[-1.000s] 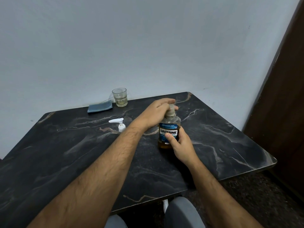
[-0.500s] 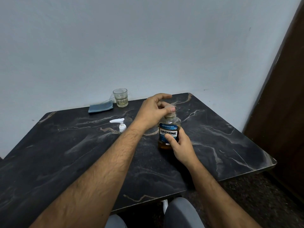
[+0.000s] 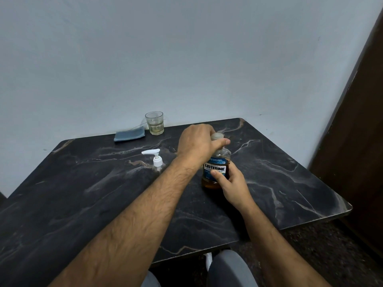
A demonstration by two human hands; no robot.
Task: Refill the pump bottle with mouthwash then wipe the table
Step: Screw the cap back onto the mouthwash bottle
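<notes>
Mouthwash bottle (image 3: 216, 169) upright on bench (image 3: 290, 183), right of pump bottle (image 3: 156, 160); right hand (image 3: 232, 184) clamps its body; left hand (image 3: 199, 141) wraps cap (image 3: 216, 136); slack hold risks tipping, spill.

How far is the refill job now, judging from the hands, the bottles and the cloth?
Early stage. Done: nothing clearly; the pump bottle stands with its pump on. In hand: the right hand holds the mouthwash bottle upright on the table while the left hand grips its cap. Left: pouring, then wiping with the cloth, which lies folded beside the glass.
</notes>
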